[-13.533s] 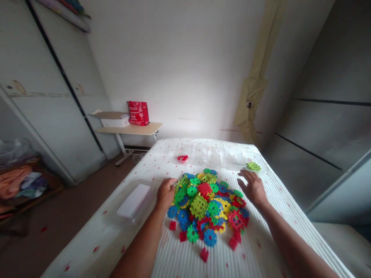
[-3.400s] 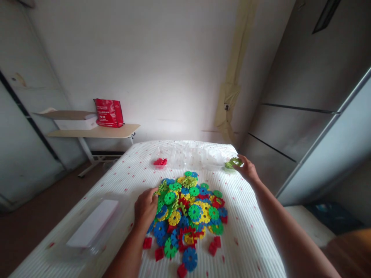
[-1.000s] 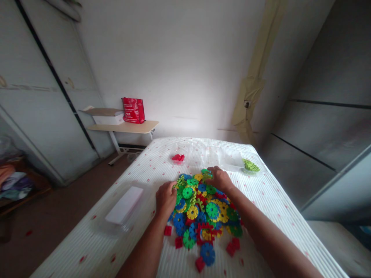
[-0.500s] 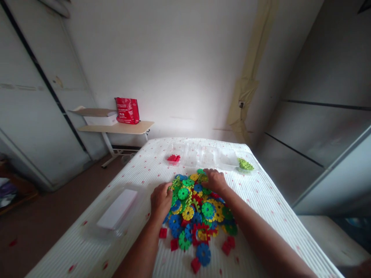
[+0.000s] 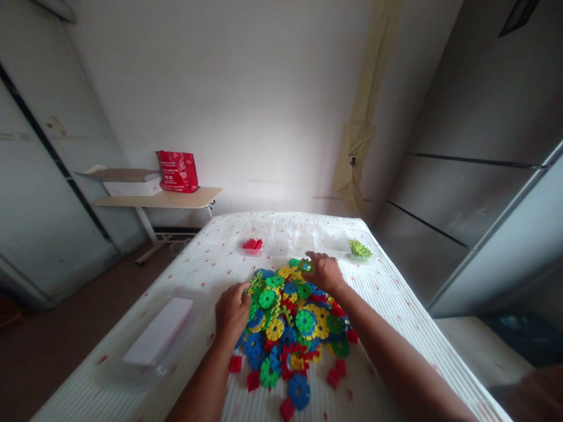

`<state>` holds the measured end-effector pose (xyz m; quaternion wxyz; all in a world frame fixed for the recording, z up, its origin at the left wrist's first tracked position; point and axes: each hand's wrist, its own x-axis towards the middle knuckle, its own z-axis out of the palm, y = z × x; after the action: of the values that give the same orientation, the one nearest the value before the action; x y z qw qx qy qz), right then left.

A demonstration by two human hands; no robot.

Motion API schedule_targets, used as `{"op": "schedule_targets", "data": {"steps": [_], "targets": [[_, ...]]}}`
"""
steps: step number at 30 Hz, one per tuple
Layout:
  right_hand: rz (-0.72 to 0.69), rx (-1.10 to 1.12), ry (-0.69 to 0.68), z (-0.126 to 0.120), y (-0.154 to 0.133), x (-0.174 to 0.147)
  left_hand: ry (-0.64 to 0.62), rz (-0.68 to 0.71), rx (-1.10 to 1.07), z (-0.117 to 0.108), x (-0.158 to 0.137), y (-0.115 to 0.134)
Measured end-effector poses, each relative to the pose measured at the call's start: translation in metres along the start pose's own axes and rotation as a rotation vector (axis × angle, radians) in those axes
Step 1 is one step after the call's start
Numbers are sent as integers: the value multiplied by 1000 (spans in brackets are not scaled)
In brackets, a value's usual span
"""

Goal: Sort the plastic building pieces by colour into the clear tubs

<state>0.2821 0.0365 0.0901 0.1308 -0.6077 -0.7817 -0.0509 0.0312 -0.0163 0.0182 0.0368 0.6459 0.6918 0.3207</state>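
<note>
A heap of plastic building pieces (image 5: 275, 328) in blue, green, yellow and red lies between my two hands, mostly notched discs. My left hand (image 5: 233, 309) rests at the heap's left edge, fingers curved and thumb apart, near light-green toothed pieces (image 5: 256, 282). At the far right side of the pile, my right hand (image 5: 326, 272) has thumb and forefinger around a green piece (image 5: 307, 266); its other fingers are bent. A blue disc (image 5: 299, 391) and several small red squares (image 5: 253, 381) lie in front, nearer to me.
Along the table's far side stand clear plastic containers (image 5: 285, 241); one holds red pieces (image 5: 252, 245), another light-green pieces (image 5: 359, 248). A clear tray with a white slab (image 5: 160, 331) lies left. Beyond are a side table (image 5: 185, 199) and a red bag (image 5: 178, 171).
The view has shifted slightly to the right. My right hand has lifted its forefinger a little around the green piece. My left hand stays at the heap's left edge.
</note>
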Motion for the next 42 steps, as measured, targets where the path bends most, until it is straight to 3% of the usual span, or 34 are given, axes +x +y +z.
{"op": "schedule_targets", "data": {"steps": [3,6,11,14,19,22,26,33,37,42], "targets": [[87,34,97,-14,29,0,-9,-9,-11,1,0,-1],[286,41,184,-33,69,6,-7,-7,-21,2,-1,-1],[631,-23,171,-53,126,31,-11,-15,-28,4,0,-3],[718,-51,133,-51,143,52,-14,-17,-20,3,0,-3],[747,-97,37,-41,150,74,-8,-1,-5,3,0,-2],[696,-114,89,-41,147,72,-9,-9,-5,4,-1,-2],[513,-78,205,-45,133,51,1,-11,-9,3,-1,-1],[193,269,251,-42,90,-4,-3,-30,-19,1,-2,3],[-3,448,198,-35,61,-28,5,-45,-21,-1,-3,5],[-151,524,22,-30,26,-51,-1,-41,-25,-3,-3,5]]}}
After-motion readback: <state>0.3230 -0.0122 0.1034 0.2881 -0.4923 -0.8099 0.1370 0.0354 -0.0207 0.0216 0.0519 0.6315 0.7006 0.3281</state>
